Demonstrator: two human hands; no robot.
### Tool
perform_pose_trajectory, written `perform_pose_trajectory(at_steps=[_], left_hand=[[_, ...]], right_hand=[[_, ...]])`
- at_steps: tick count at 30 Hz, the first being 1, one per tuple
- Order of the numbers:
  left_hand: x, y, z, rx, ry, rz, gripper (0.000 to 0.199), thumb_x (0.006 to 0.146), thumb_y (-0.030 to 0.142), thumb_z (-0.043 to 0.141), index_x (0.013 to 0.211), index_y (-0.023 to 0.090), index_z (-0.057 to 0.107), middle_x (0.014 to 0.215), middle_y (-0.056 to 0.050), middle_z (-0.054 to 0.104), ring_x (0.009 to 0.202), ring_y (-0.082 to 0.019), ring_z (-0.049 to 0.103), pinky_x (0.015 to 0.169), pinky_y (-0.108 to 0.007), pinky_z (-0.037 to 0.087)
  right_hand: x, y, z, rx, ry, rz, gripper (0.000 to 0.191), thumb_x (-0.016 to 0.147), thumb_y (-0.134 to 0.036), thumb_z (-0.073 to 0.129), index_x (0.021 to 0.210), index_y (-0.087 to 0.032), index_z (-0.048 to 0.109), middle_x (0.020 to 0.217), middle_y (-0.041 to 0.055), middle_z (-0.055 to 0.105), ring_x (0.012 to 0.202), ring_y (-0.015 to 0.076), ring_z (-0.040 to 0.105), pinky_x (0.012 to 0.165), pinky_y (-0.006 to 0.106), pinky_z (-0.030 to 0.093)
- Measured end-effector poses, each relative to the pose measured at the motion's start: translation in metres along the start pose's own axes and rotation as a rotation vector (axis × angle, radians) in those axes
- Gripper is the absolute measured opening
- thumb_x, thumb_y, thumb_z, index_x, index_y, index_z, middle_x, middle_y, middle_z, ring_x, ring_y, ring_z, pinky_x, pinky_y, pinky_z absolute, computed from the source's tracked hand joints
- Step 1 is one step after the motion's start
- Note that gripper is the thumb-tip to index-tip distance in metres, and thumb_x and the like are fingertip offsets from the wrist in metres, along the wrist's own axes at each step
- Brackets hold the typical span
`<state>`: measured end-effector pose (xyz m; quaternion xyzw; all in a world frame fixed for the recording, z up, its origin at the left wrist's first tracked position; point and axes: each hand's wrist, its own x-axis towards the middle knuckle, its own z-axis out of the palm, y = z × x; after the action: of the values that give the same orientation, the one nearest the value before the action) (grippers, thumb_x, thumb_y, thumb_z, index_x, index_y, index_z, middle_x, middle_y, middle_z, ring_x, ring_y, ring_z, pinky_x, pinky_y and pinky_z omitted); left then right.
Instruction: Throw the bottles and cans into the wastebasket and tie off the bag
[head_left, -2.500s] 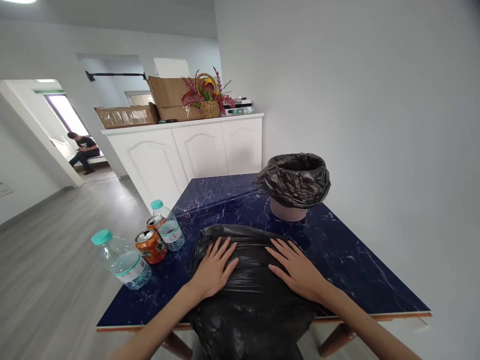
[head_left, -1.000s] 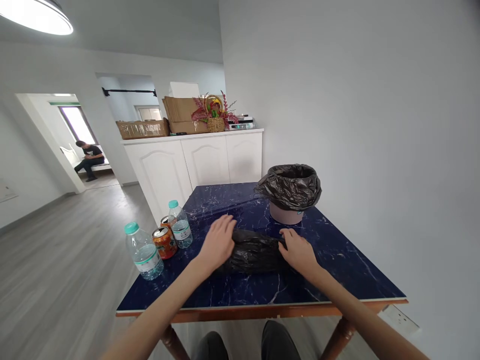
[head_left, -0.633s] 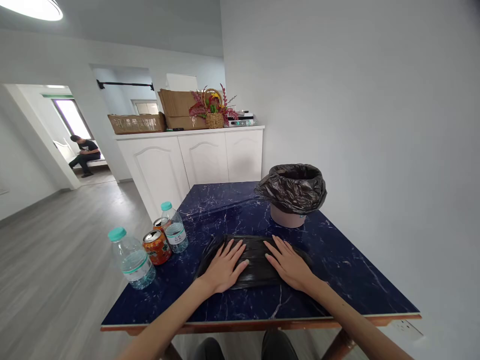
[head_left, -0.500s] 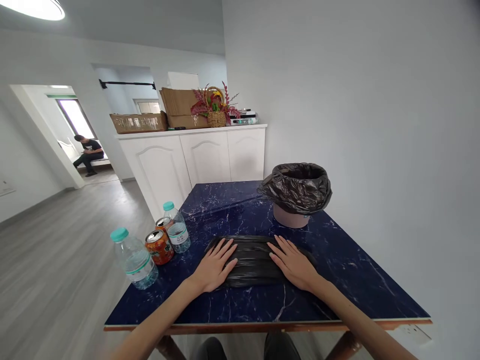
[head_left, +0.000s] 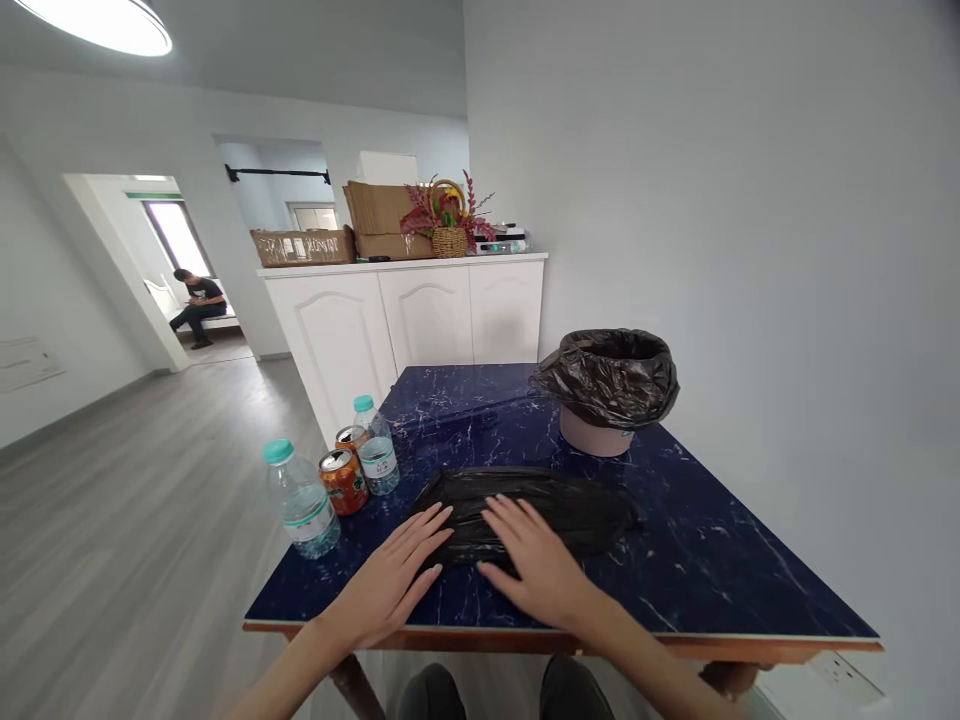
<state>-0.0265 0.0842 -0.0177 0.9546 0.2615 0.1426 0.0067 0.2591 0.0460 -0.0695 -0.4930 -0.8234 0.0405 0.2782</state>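
Note:
A black plastic bag [head_left: 577, 510] lies flattened on the dark blue marbled table [head_left: 705, 570]. My left hand [head_left: 394, 580], fingers stretched out, is at the bag's near left edge. My right hand [head_left: 536, 560] rests over the middle of the bag with its fingers extended and thumb apart. Neither hand grips anything. Beyond the bag, to the right, stands a pinkish bin [head_left: 596, 435] lined with a black bag [head_left: 619, 385] folded over its rim.
On the table's left side stand two water bottles with teal caps, a near one [head_left: 301, 505] and a far one [head_left: 375, 450], with orange cans [head_left: 343, 482] between them. A white cabinet [head_left: 427, 310] holds cardboard boxes [head_left: 304, 247] and a flower basket [head_left: 450, 240]. A person [head_left: 199, 305] sits in another room.
Both hands have moved back toward the table's front edge, and the right hand has also shifted left over the bag. The view has turned slightly left.

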Motion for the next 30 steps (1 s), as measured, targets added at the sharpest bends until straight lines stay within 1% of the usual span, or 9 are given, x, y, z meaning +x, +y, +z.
perform_pose_trajectory(at_steps=[3,7,10,15,19,21,25,28,30], left_hand=[[-0.021,0.011,-0.004,-0.009,0.027,-0.019,0.054,0.111,0.026,0.044,0.164,0.03,0.035,0.172,-0.005,0.034,0.16,-0.025,0.031,0.128,-0.049,0.036],[-0.049,0.023,-0.015,-0.031,0.055,-0.032,0.053,0.109,0.023,0.048,0.161,0.03,0.039,0.169,-0.006,0.041,0.157,-0.026,0.037,0.125,-0.049,0.041],[-0.067,0.029,-0.021,-0.055,0.088,-0.062,0.042,0.107,0.021,0.05,0.149,0.03,0.053,0.161,-0.007,0.052,0.15,-0.026,0.048,0.12,-0.046,0.048],[-0.071,0.038,-0.013,-0.087,0.126,-0.073,0.031,0.106,0.02,0.052,0.133,0.028,0.064,0.149,-0.008,0.063,0.139,-0.026,0.058,0.113,-0.041,0.054],[-0.05,0.054,0.001,-0.077,0.185,-0.05,0.047,0.106,0.02,0.053,0.152,0.029,0.051,0.165,-0.009,0.047,0.151,-0.029,0.045,0.118,-0.046,0.049],[-0.031,0.066,0.009,-0.054,0.203,-0.045,0.06,0.106,0.022,0.051,0.163,0.029,0.036,0.172,-0.009,0.033,0.159,-0.032,0.032,0.123,-0.053,0.041],[0.021,0.084,0.031,0.03,0.197,-0.063,0.069,0.109,0.027,0.045,0.171,0.028,0.015,0.178,-0.008,0.016,0.164,-0.038,0.01,0.128,-0.071,0.018],[0.067,0.088,0.048,0.082,0.184,-0.077,0.068,0.111,0.035,0.042,0.171,0.031,0.01,0.178,-0.005,0.014,0.164,-0.038,0.005,0.128,-0.074,0.008],[0.094,0.086,0.058,0.095,0.171,-0.08,0.066,0.112,0.04,0.039,0.171,0.034,0.009,0.178,-0.002,0.013,0.164,-0.037,0.003,0.128,-0.073,0.005]], right_hand=[[0.022,-0.05,0.029,0.152,0.035,0.102,0.05,0.101,-0.039,0.058,0.146,-0.02,0.06,0.158,0.0127,0.055,0.15,0.0317,0.047,0.128,0.054,0.03],[0.051,-0.07,0.038,0.286,0.122,0.352,0.022,0.097,-0.02,0.054,0.104,-0.02,0.075,0.114,0.0152,0.079,0.116,0.0319,0.071,0.104,0.046,0.05],[0.055,-0.064,0.026,0.411,0.187,0.459,0.024,0.102,-0.031,0.051,0.092,-0.022,0.071,0.088,0.0083,0.077,0.09,0.0261,0.075,0.083,0.034,0.053],[0.022,-0.066,0.0,0.712,0.236,0.581,0.042,0.102,-0.055,0.042,0.09,-0.023,0.066,0.08,0.0037,0.069,0.071,0.0194,0.065,0.062,0.027,0.046],[-0.017,-0.075,-0.019,1.258,0.274,0.797,0.038,0.09,-0.063,0.062,0.086,-0.025,0.06,0.076,-0.0002,0.057,0.067,0.016,0.055,0.059,0.024,0.042],[-0.031,-0.074,-0.028,1.372,0.352,0.862,0.039,0.086,-0.064,0.067,0.087,-0.026,0.06,0.082,0.0011,0.057,0.073,0.0167,0.057,0.062,0.023,0.044],[-0.04,-0.051,-0.042,1.181,0.518,0.905,0.038,0.086,-0.064,0.065,0.087,-0.026,0.061,0.082,0.0017,0.059,0.072,0.0176,0.056,0.061,0.025,0.046],[-0.044,-0.017,-0.044,0.978,0.592,0.897,0.04,0.09,-0.066,0.057,0.091,-0.026,0.062,0.088,0.0037,0.064,0.078,0.0204,0.062,0.067,0.028,0.053],[-0.049,0.006,-0.044,0.846,0.59,0.9,0.044,0.094,-0.065,0.048,0.104,-0.025,0.064,0.1,0.009,0.07,0.09,0.0251,0.069,0.073,0.033,0.058]])
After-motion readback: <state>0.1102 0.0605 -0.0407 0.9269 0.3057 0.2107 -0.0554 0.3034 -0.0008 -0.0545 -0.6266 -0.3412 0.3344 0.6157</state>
